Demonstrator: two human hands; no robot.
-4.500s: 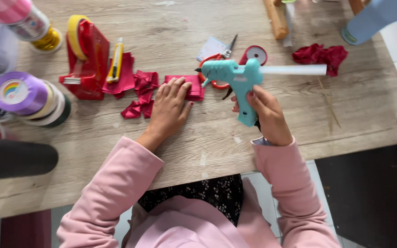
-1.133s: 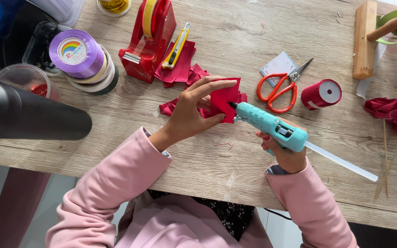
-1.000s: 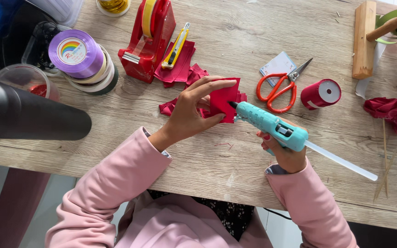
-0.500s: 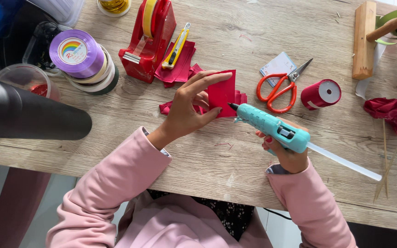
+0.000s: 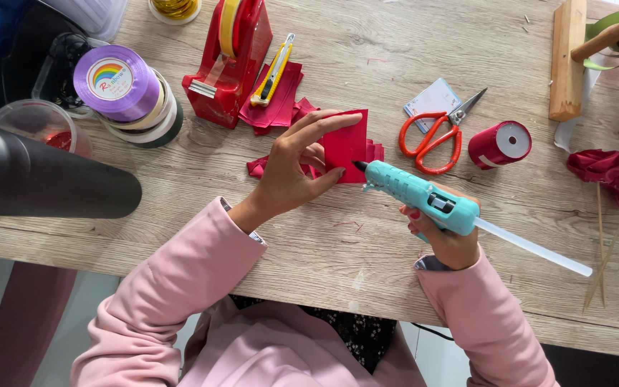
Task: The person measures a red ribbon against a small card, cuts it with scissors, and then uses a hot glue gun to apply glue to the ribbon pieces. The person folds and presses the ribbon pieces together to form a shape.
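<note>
Right hand [image 5: 444, 240] w/ glue gun [image 5: 424, 199] (nozzle at red ribbon piece [image 5: 347, 143])

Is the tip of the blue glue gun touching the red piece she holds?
Touching. In the head view, the dark tip of the glue gun meets the lower right edge of the red piece, which the left hand pinches.

Matt red cloth square [image 5: 345, 143] at the left hand [image 5: 291, 175]; smooth teal plastic glue gun [image 5: 424, 201] in the right hand [image 5: 445, 240]; grained wooden bench [image 5: 367, 50] beneath.
</note>
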